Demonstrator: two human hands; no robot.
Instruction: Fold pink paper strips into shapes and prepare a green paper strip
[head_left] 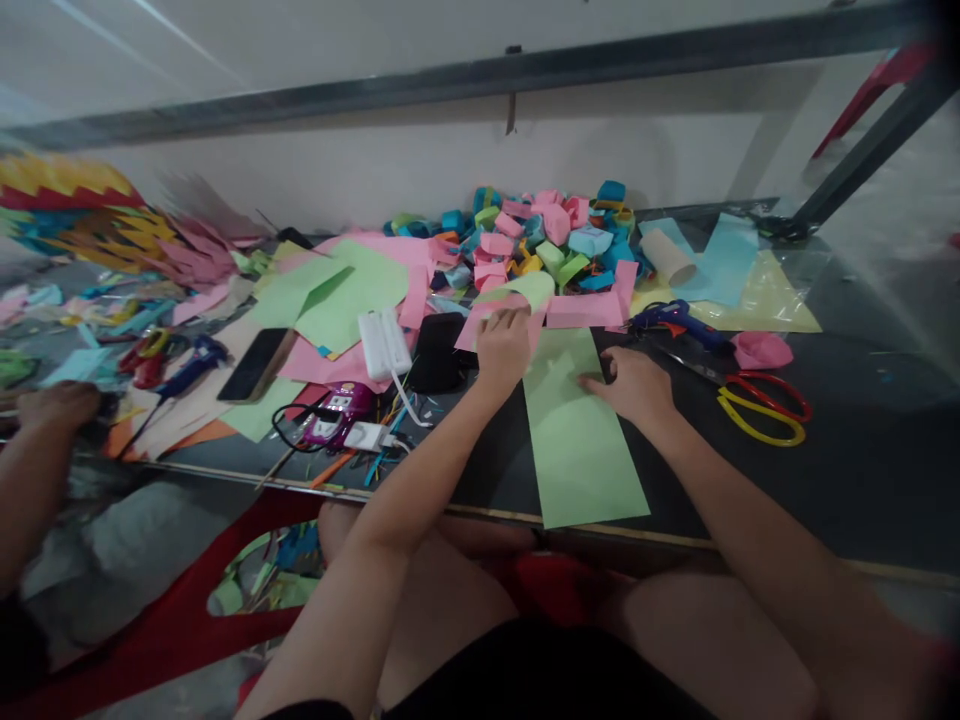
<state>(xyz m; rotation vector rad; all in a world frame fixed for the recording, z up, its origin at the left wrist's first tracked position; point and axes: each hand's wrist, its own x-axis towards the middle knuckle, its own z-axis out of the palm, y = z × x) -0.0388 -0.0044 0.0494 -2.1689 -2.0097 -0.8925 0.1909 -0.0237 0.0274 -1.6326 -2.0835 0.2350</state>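
My left hand point(504, 345) is closed on a piece of pink paper point(471, 328). Just beyond those fingers, a curled piece of green paper point(534, 290) rises; whether the same fingers also grip it, I cannot tell. A long light-green paper sheet point(589, 450) lies flat before me, its near end at the table edge. My right hand point(636, 385) is at the sheet's right side, thumb and forefinger apart, fingertips touching or just over the paper. Scissors point(761, 410) with red and yellow handles and a blue glue gun point(690, 325) lie to the right.
A heap of folded paper pieces point(547, 235) stands behind my hands. Leftward are a white power bank point(385, 343), a phone point(257, 365), a purple power socket point(345, 410) and another glue gun point(191, 362). Another person's hand point(60, 405) is at far left. A cardboard tube point(667, 256) lies back right.
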